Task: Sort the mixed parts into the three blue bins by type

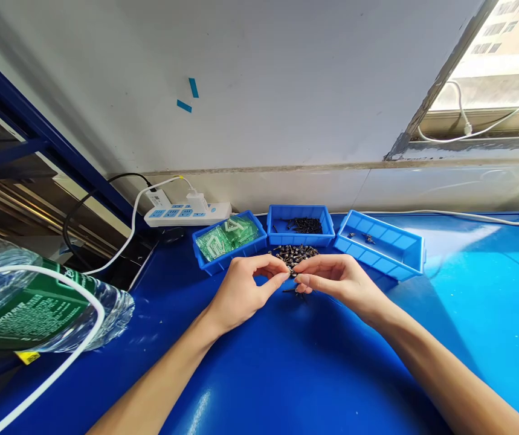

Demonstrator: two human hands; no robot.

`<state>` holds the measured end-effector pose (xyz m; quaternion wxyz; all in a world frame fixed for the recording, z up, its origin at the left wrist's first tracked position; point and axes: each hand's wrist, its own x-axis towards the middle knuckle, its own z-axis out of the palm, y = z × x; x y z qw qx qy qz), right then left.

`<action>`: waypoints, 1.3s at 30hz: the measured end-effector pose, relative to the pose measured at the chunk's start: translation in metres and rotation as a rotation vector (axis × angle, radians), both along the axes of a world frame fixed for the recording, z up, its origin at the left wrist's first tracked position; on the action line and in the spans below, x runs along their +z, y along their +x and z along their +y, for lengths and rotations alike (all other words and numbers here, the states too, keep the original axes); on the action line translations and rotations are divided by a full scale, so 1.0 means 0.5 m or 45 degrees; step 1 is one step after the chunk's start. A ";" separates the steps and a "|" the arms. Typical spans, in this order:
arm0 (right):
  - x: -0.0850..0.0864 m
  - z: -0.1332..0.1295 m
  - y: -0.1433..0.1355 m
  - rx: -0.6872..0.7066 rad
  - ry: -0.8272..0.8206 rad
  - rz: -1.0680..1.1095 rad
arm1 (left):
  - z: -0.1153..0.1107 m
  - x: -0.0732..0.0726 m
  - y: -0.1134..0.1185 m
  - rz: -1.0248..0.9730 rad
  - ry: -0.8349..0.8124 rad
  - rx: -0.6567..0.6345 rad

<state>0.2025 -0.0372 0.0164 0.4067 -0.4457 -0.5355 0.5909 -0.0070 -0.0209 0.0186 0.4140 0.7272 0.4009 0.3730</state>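
My left hand (245, 289) and my right hand (343, 281) meet at the middle of the blue table. Each has thumb and forefinger pinched on something small and dark between them, too small to make out. Just behind the fingertips lies a pile of small metal parts (296, 252). A few dark screws (302, 295) rest on the table below my right fingers. Behind the pile, a blue bin (301, 240) holds black screws (307, 225). The right blue bin (379, 249) has a few small parts in it. Green packets (229, 235) fill the left blue bin (233, 260).
A white power strip (216, 212) with plugs sits at the back left against the wall. At the left edge lies a large clear bottle (112, 314) with a green label, crossed by a white cable (91, 335). Another cable runs along the back right.
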 end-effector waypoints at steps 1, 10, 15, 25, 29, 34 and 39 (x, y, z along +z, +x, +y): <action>0.003 0.001 0.000 0.003 -0.016 -0.006 | 0.001 -0.001 -0.001 0.003 0.000 -0.004; -0.008 0.012 0.006 -0.425 0.134 0.113 | 0.000 -0.028 -0.002 0.519 0.352 -0.129; -0.022 0.013 0.014 -0.412 0.177 0.095 | -0.005 -0.039 0.005 0.577 0.401 -0.147; -0.012 0.010 0.015 -0.393 0.179 0.103 | -0.006 -0.036 0.004 0.685 0.456 -0.149; -0.017 0.011 0.015 -0.353 0.207 0.029 | -0.001 -0.028 -0.001 0.574 0.432 -0.084; -0.010 0.004 0.009 -0.196 0.310 -0.233 | 0.001 -0.019 -0.001 0.143 0.235 0.010; 0.002 0.000 0.005 -0.026 0.228 -0.254 | -0.004 -0.013 0.007 -0.056 0.066 0.053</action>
